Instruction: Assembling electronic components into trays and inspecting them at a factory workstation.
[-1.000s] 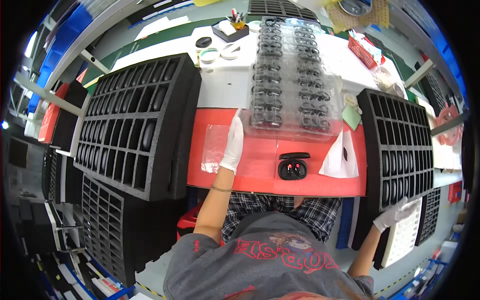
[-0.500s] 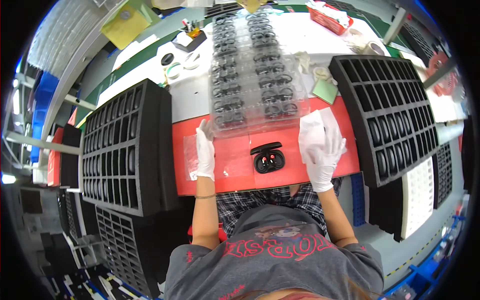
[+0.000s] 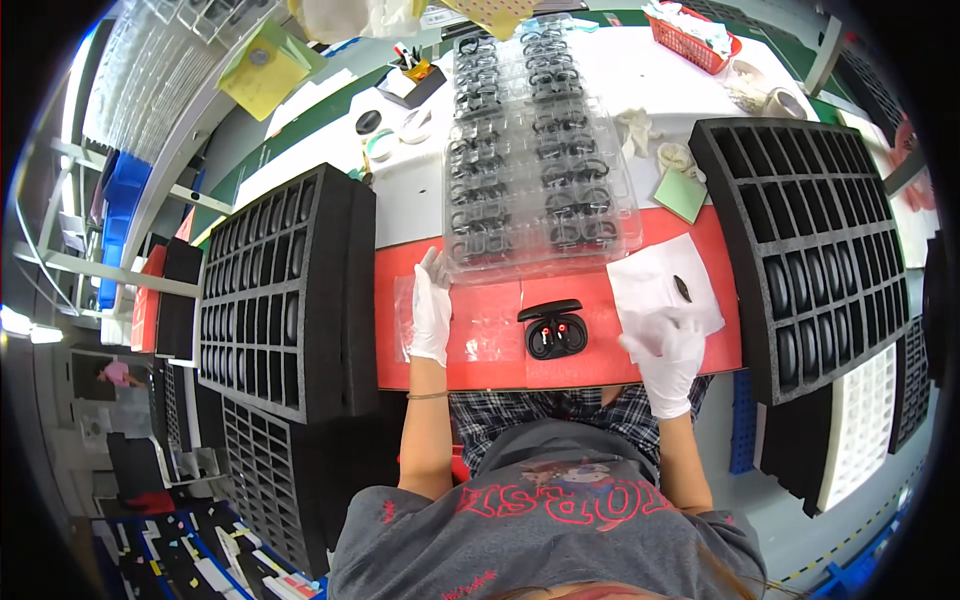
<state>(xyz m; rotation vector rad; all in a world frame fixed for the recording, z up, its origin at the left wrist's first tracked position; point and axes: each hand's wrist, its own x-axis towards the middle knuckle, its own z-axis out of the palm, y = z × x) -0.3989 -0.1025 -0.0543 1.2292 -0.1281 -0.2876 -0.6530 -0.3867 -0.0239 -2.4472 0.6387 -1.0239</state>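
My left hand (image 3: 431, 315), in a white glove, rests on the red mat (image 3: 480, 375) with its fingers stretched out beside the near left corner of the clear plastic trays (image 3: 520, 262). They hold rows of black earphones. A flat clear bag (image 3: 403, 325) lies by that hand. In the middle of the mat stands a black charging case (image 3: 556, 336), lid up, with two red lights inside. My gloved right hand (image 3: 672, 365) is at the near edge of a white sheet (image 3: 640, 285); its fingers are smeared by motion. A small dark oval piece (image 3: 683, 289) lies on the sheet.
Black foam trays with slots stand at the left (image 3: 325, 290) and right (image 3: 800, 250), partly filled with black cases. Beyond the mat are a green pad (image 3: 680, 195), tape rolls (image 3: 380, 145), a pen holder (image 3: 412, 80) and a red basket (image 3: 690, 42).
My right hand has drawn back toward me off the white sheet, uncovering the dark oval piece. My left hand stays by the tray corner. The whole view has shifted somewhat.
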